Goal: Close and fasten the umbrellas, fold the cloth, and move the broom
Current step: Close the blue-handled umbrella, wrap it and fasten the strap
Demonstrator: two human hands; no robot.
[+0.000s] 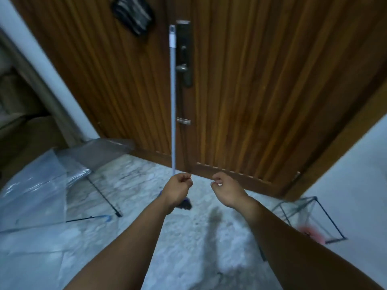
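Left hand [178, 188] fingers curl round the long pale-blue metal-handled broom [173, 97], propping it upright; right hand [225, 188] fingers curled, empty.

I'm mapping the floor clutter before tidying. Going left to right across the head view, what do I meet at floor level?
Open clear umbrella → left hand by the broom pole → right hand → another clear umbrella by the right wall.
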